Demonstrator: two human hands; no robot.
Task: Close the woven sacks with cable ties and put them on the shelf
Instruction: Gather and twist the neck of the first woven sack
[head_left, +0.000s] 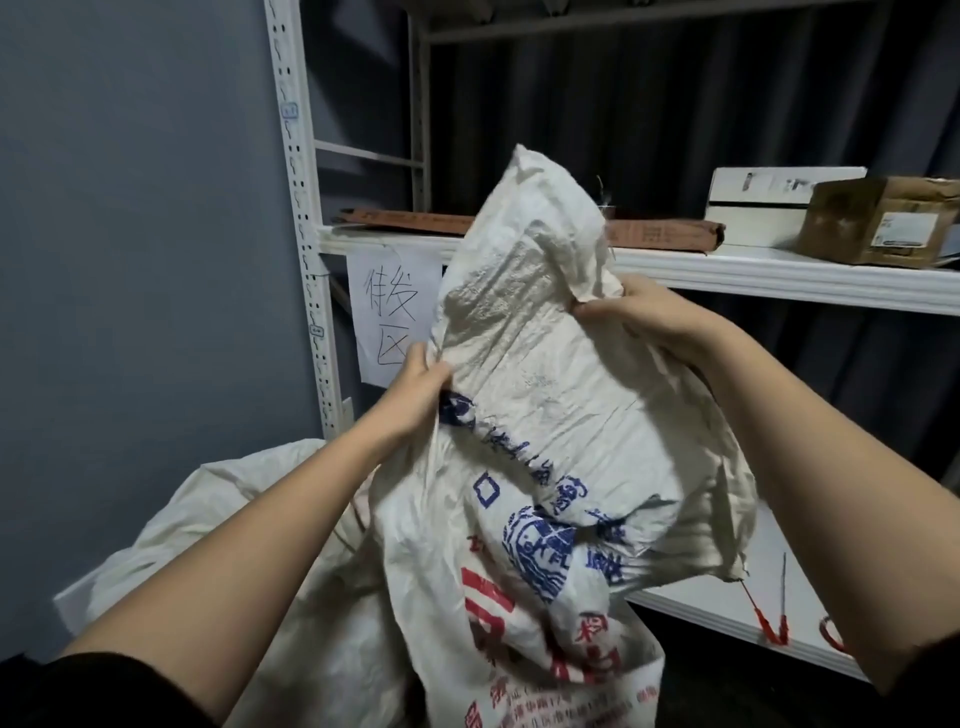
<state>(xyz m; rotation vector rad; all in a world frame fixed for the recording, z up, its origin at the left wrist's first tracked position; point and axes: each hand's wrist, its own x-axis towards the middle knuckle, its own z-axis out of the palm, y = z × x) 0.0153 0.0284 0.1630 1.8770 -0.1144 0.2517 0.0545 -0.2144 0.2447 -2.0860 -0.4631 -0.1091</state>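
Observation:
I hold a white woven sack (530, 415) with blue and red print up in front of a white metal shelf (779, 275). My left hand (415, 395) grips the sack's left edge. My right hand (639, 312) pinches its upper right edge. The sack's top part stands up loose and crumpled above my hands. Red cable ties (774, 623) lie on the lower shelf board at the right, beside my right forearm. A second white sack (218, 519) lies low at the left, behind my left arm.
On the upper shelf board rest a flat brown carton (660, 234), a white box (753, 202) and a brown cardboard box (883, 218). A handwritten paper sign (389, 312) hangs from the shelf's left end. A grey wall is at the left.

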